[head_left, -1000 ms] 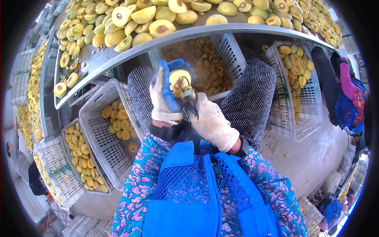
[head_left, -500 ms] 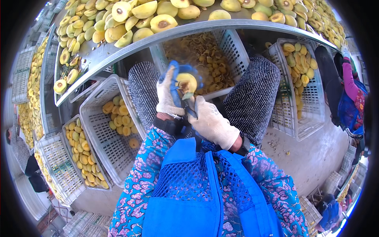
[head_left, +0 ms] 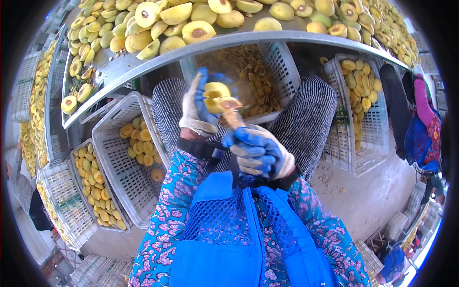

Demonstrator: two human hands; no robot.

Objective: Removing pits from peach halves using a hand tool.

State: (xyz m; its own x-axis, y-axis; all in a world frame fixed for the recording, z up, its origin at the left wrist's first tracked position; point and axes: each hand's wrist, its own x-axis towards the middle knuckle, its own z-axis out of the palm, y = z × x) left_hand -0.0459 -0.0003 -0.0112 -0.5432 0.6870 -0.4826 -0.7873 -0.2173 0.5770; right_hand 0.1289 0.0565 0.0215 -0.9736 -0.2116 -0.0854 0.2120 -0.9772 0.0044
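My left hand (head_left: 198, 103), in a white glove with a blue palm, is closed round a yellow peach half (head_left: 214, 92) whose middle is hollowed. My right hand (head_left: 262, 149), gloved alike, makes a fist round a pitting tool. The tool's tan, blurred shaft (head_left: 234, 118) points up toward the fruit. At its tip sits a scooped-out core piece (head_left: 227, 102), touching or just in front of the peach's lower edge; I cannot tell which. Most of the handle is hidden in my fingers. Both hands are held above my lap, between my knees.
A metal-edged table (head_left: 229, 39) with many halved peaches runs across ahead. Under it, between my knees, a white crate (head_left: 280, 62) holds scraps. Left of me another white crate (head_left: 114, 134) has peach halves; a crate at right (head_left: 366, 148) does too. A co-worker's sleeve (head_left: 422, 99) shows far right.
My right hand has turned from back-up to fingers showing, drawing the tool slightly down from the peach with a core piece at its tip. The peach half has shifted slightly left.
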